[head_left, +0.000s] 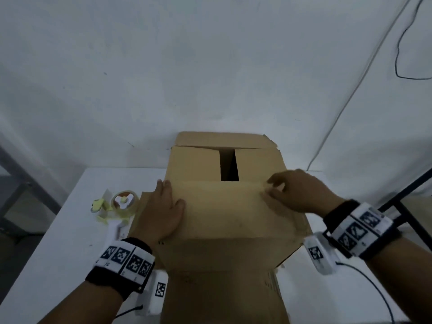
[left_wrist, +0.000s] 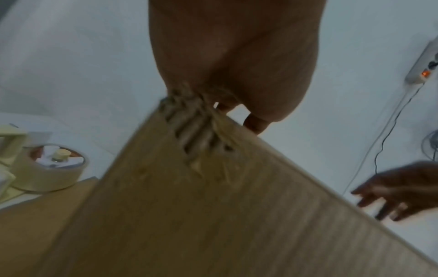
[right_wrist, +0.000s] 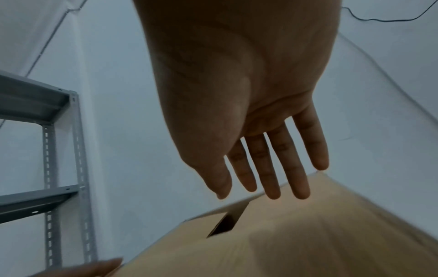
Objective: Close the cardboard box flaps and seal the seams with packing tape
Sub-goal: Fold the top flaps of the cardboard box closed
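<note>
Matt brown cardboard box [head_left: 224, 213] under my palms, its torn flap edge showing rough corrugation. Glossy tape roll [head_left: 123, 202] beside it on the smooth white table [head_left: 70, 242].

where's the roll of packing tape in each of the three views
Head view: roll of packing tape on the white table, lower left, just left of the cardboard box and the left hand.
Left wrist view: roll at the left edge, beside the box's flap.
Right wrist view: not in it.
Shared landmark: the cardboard box, with its dark gap in head and right wrist views.
</note>
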